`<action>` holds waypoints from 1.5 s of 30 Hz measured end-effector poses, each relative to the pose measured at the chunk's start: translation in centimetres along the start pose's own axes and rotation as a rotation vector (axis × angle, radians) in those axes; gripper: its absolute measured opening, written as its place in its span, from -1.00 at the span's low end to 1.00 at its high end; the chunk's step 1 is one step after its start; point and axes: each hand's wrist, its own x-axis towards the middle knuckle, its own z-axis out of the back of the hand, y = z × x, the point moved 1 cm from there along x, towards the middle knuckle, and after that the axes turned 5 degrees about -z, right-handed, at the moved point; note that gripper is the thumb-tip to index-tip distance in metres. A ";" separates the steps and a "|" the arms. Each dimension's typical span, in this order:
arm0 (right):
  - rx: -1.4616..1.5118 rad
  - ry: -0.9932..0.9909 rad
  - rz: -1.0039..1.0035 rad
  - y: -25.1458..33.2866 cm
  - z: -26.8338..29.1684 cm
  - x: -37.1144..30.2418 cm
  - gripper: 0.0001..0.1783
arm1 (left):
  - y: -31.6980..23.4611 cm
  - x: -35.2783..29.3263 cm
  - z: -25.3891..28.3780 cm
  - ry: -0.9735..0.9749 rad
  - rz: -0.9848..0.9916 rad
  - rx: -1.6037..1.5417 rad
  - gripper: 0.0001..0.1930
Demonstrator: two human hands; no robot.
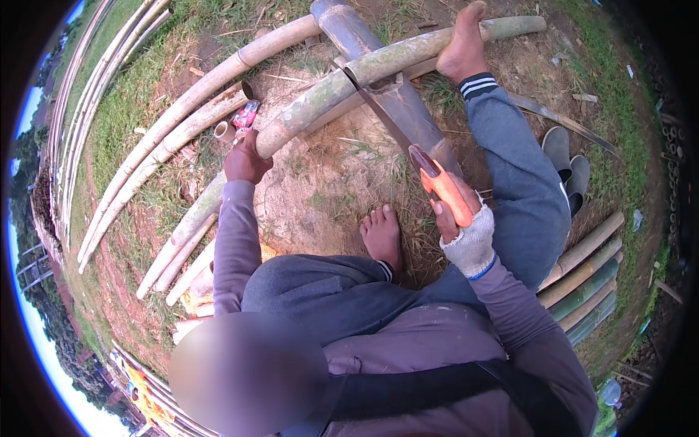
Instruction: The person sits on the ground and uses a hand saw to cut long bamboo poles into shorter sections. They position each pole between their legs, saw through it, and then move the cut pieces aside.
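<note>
My left hand (247,159) is bare and wrapped round a long greenish-grey bamboo pole (313,103). My right hand (462,222), in a pale knitted glove with bare fingers, grips the orange handle of a handsaw (444,188). Its blade slants up and left to the pole, with the tip end at a dark cut in it. Under the pole, a thick dark bamboo log (411,109) lies crosswise as a support. My bare foot (464,47) presses on the pole's right part. A second pole, partly hidden, runs just beneath the first.
More bamboo poles (164,138) lie to the left, beside a small red packet (246,114). Several cut bamboo lengths (586,273) sit at the right, below a pair of grey shoes (566,164). My other bare foot (382,237) stands on the dirt.
</note>
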 end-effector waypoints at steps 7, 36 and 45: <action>-0.226 -0.094 -0.055 0.6 -7.6 11.6 -0.55 | 0.2 1.1 -0.2 -0.011 -0.018 -0.005 -0.38; -0.189 -0.193 -0.250 -6.2 -5.9 10.3 -0.40 | -1.6 -2.3 -0.6 0.050 0.034 0.057 -0.18; 0.690 -0.398 -0.868 -16.8 -5.4 31.9 0.01 | 1.4 -1.4 -2.4 0.036 -0.022 0.040 0.01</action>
